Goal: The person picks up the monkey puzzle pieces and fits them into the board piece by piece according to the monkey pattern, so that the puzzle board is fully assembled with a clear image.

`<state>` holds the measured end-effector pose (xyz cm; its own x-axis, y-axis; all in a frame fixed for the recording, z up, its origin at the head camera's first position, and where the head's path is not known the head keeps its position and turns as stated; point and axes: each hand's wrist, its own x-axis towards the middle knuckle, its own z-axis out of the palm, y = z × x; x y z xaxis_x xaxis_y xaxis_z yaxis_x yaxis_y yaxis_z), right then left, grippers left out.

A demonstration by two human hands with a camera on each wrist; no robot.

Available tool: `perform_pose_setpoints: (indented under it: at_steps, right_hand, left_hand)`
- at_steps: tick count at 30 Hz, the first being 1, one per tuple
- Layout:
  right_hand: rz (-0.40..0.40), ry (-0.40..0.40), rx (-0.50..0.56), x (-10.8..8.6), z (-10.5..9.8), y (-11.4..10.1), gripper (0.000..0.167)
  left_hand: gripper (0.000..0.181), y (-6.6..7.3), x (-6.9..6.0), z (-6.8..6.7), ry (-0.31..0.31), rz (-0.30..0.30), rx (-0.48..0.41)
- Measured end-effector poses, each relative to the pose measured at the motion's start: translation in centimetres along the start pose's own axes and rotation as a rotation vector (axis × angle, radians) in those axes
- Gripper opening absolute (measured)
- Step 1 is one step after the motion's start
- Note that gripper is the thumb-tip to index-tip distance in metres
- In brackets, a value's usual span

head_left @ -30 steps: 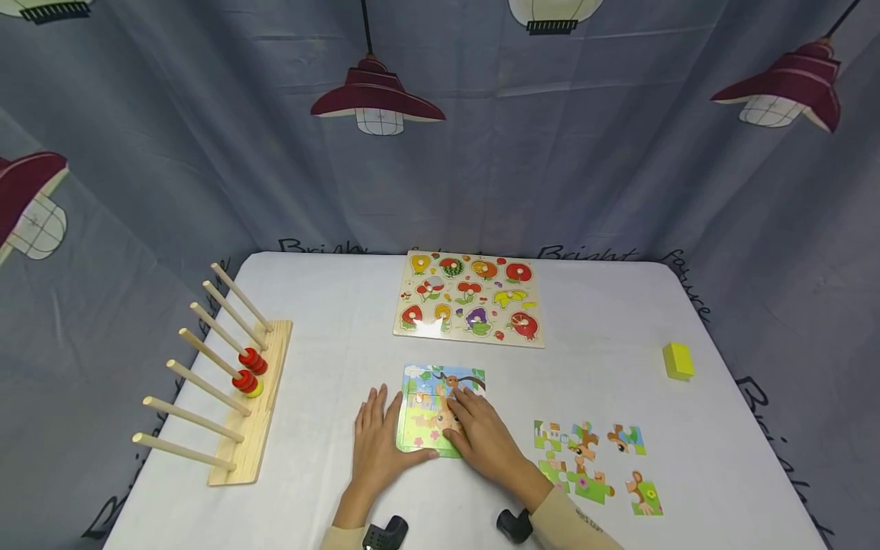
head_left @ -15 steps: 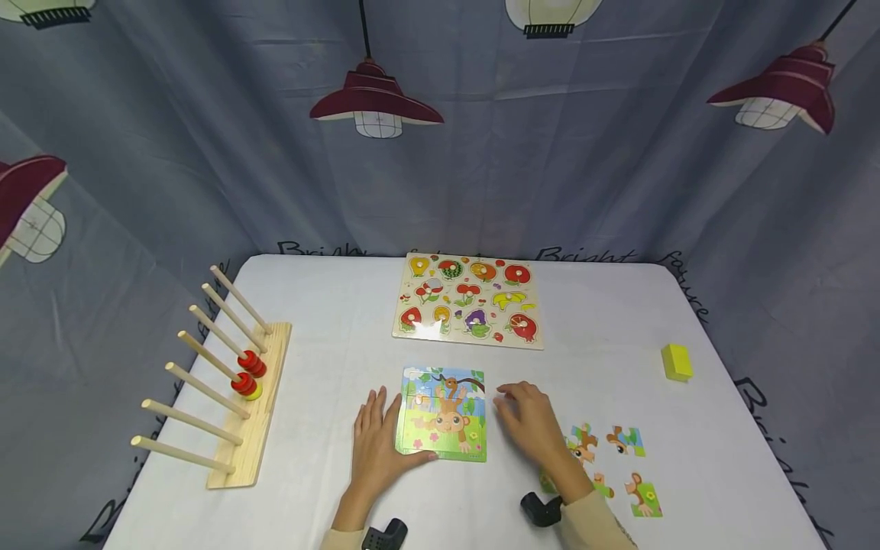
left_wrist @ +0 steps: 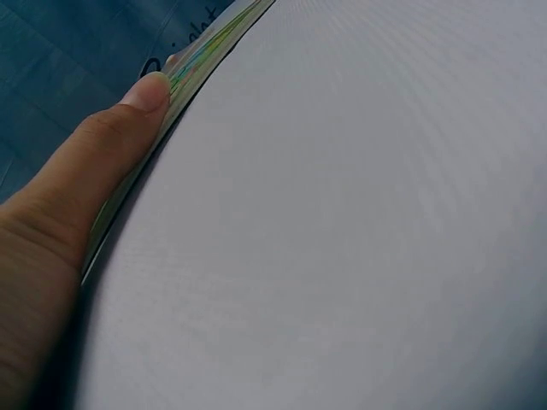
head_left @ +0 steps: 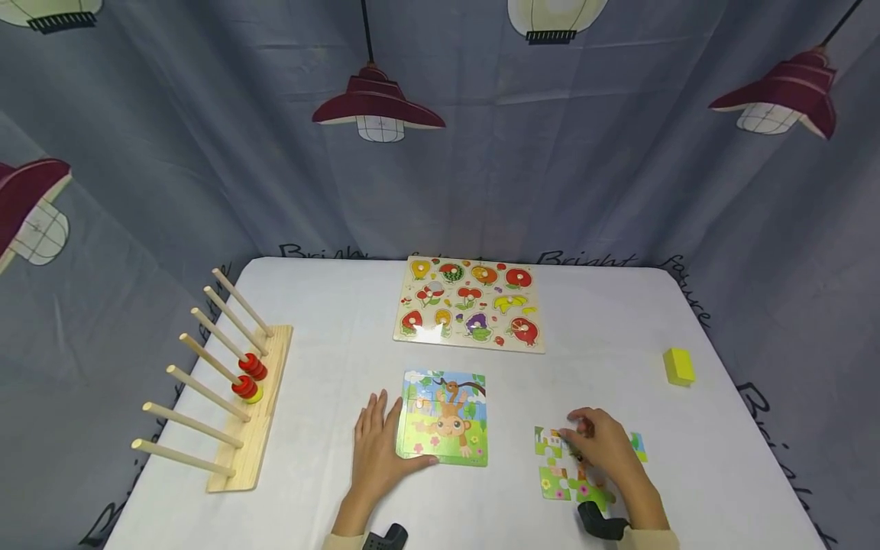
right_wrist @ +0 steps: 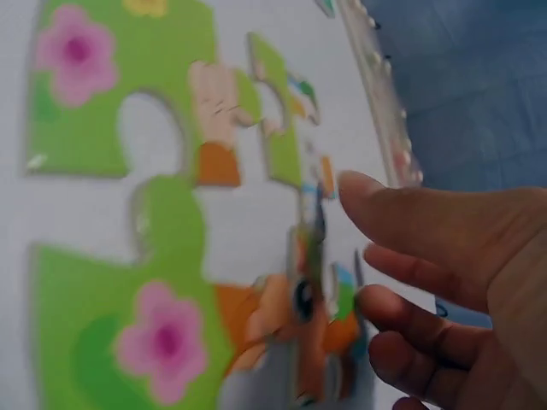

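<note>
A square monkey picture puzzle (head_left: 448, 429) lies flat on the white table. My left hand (head_left: 376, 447) rests along its left side, fingers straight. The left thumb (left_wrist: 128, 128) lies at the puzzle's near edge. To the right, my right hand (head_left: 610, 449) hovers low over loose jigsaw pieces, thumb and fingers bent and apart. In the right wrist view, a brown jigsaw piece with an eye (right_wrist: 303, 299) is just ahead of the fingertips; whether they touch it is unclear. Green flower pieces (right_wrist: 167, 333) lie beside it. The hand partly covers several pieces in the head view.
A wooden fruit puzzle board (head_left: 454, 312) lies at the back. On the left stands a wooden peg rack (head_left: 264, 428) with red rings (head_left: 253, 366) and one yellow ring on two of its upright pegs. A yellow block (head_left: 678, 367) sits at the right.
My right hand has left the monkey puzzle and moved right, over the loose pieces. My left hand has stayed at the puzzle's left side.
</note>
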<state>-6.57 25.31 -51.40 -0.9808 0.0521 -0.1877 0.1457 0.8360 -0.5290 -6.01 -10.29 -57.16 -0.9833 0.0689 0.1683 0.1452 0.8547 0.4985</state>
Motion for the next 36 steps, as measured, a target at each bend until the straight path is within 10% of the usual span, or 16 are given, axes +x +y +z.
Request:
perform_pose_setpoints:
  at_steps: [36]
  right_hand:
    - [0.0, -0.067, 0.106, -1.6, 1.2, -0.3, 0.037]
  left_hand:
    - [0.118, 0.1, -0.1, -0.2, 0.015, 0.014, -0.015]
